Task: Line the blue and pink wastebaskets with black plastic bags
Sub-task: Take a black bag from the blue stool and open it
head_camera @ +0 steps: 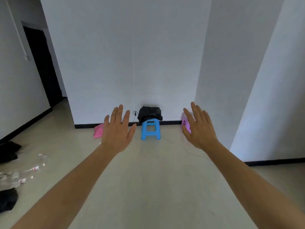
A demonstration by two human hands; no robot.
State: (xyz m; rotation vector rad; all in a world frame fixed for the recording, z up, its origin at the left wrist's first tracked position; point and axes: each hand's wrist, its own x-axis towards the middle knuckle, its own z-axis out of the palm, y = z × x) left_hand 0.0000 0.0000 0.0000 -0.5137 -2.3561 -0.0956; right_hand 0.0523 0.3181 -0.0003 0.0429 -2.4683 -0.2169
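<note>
A crumpled black plastic bag (149, 113) sits atop a blue stool (150, 129) against the white wall (125, 55), flanked by a pink object (98, 131) and a purple one (185, 124) on the pale floor (156, 179). The left hand (117, 131) and right hand (200, 128) stretch forward, fingers spread, holding nothing. Plastic bottles (18, 176) and dark bags (8, 201) litter the floor at left.

black plastic bag (149, 113): bunched atop blue stool | pink wastebasket (98, 131): possibly tipped, at wall base
</note>
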